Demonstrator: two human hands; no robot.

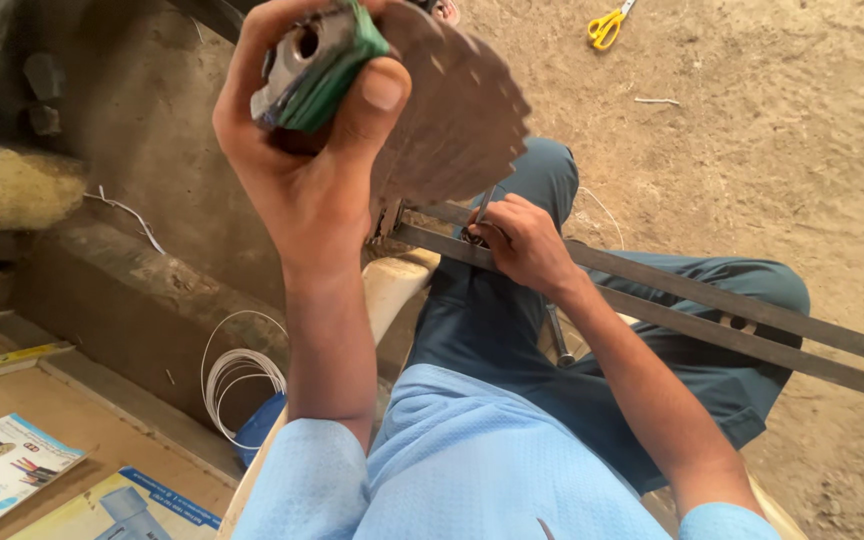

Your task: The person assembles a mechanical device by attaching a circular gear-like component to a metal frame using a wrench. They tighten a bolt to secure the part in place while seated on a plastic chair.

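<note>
Metal bars, two long flat strips, run under the right hand and off to its right across the lap. Above that hand stands a brown toothed disc, just right of the left hand. Raised, the left hand is clamped around a green and grey motor block. Right fingers pinch a thin tool against the bars.

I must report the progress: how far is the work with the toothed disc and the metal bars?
Done: cannot tell. In hand: the left hand grips a green-and-metal block on the toothed disc; the right hand holds a thin tool on the metal bars. Left: disc not yet on the bars.
</note>
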